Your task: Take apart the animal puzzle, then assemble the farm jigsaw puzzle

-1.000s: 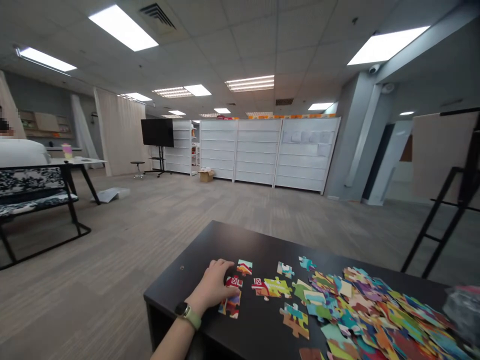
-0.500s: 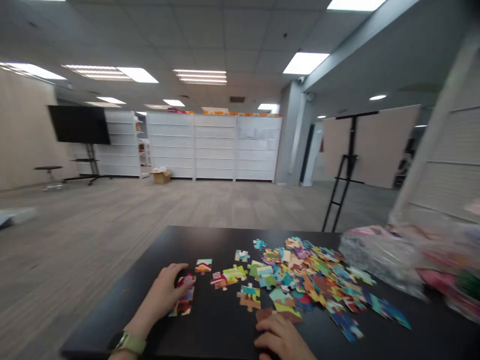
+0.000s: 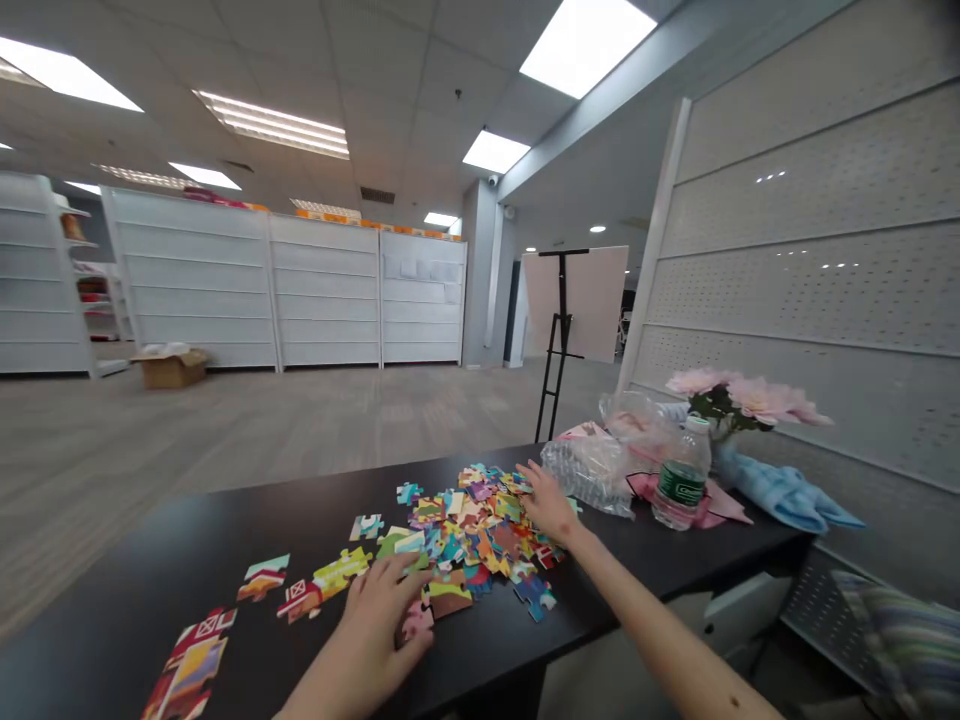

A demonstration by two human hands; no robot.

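My left hand (image 3: 379,625) reaches over the near left side of a heap of jigsaw puzzle pieces (image 3: 480,520). Its fingers are stretched and apart, and a pink puzzle piece (image 3: 418,615) shows between thumb and fingers; whether they touch it I cannot tell. At the heap's right side, my right hand (image 3: 549,505) has its fingers extended over the pieces; its fingertips touch or hover just above them. A joined red-and-yellow puzzle section (image 3: 191,665) lies at the left. Between it and my left hand are a barn-patterned piece (image 3: 264,577) and a joined yellow-green section (image 3: 341,572).
On the right of the black table (image 3: 225,530) are a clear plastic bag (image 3: 589,470), a water bottle (image 3: 682,480), a blue cloth (image 3: 787,490) and pink flowers (image 3: 757,398). A white perforated panel (image 3: 802,250) stands beside it. Beyond are an easel stand (image 3: 555,350) and shelves.
The view has turned right. My left hand has left the red section for the heap's near side. My right hand has moved from the near edge to the heap's right side.
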